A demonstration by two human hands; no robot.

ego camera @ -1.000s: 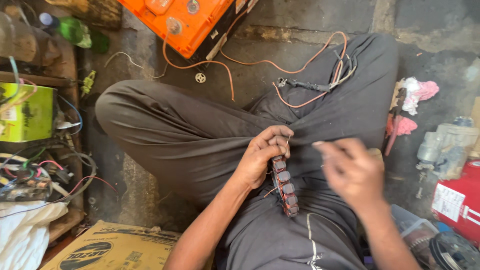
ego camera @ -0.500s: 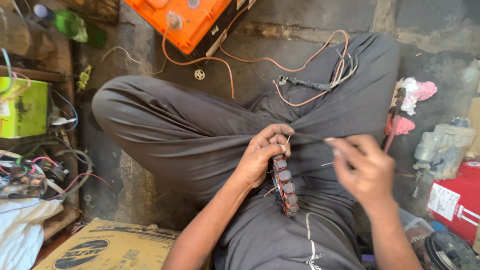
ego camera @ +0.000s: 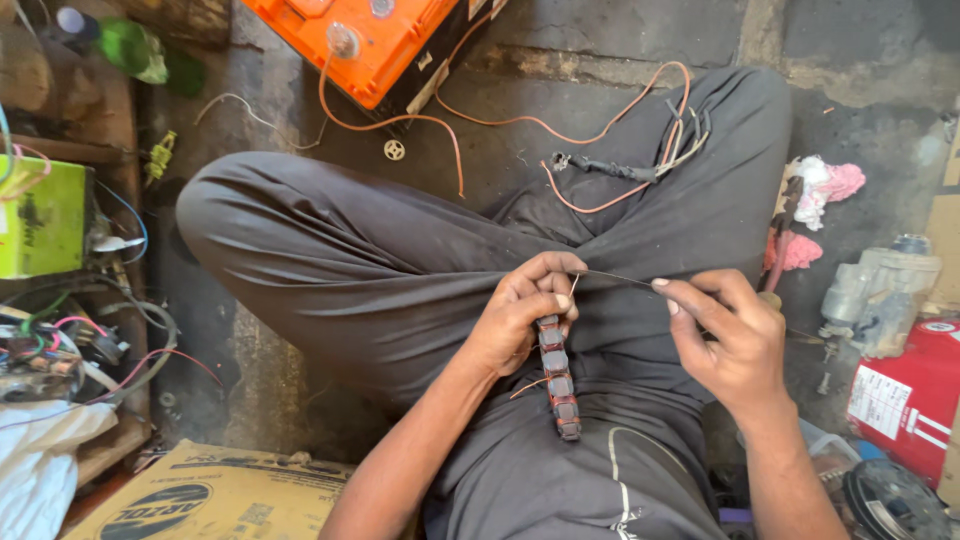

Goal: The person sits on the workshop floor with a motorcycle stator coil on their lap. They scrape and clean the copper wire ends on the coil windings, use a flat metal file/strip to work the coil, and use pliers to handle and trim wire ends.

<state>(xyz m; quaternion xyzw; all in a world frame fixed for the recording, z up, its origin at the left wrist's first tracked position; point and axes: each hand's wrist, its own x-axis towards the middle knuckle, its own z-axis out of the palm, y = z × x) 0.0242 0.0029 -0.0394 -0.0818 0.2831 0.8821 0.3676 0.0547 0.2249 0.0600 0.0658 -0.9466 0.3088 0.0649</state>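
Green box (ego camera: 40,215): at 9 o'clock, far left edge, beside a tangle of coloured wires (ego camera: 70,345).
Cardboard box (ego camera: 215,495): at 7 o'clock, on the floor below the left knee.
Orange battery (ego camera: 375,40): at 12 o'clock, on the concrete floor (ego camera: 620,30); an orange lead (ego camera: 400,120) runs from its terminal.
Left hand (ego camera: 525,315): at centre, fingers closed round the top of the wound coil piece.
Wound coil piece (ego camera: 558,380): a dark segmented ring seen edge-on, hanging toward 6 o'clock over the lap.
Thin wire (ego camera: 612,280): stretched taut between both hands.
Right hand (ego camera: 730,335): at 4 o'clock, fingers pinching the wire's end.
Red container (ego camera: 915,395): at 4 o'clock, right edge.
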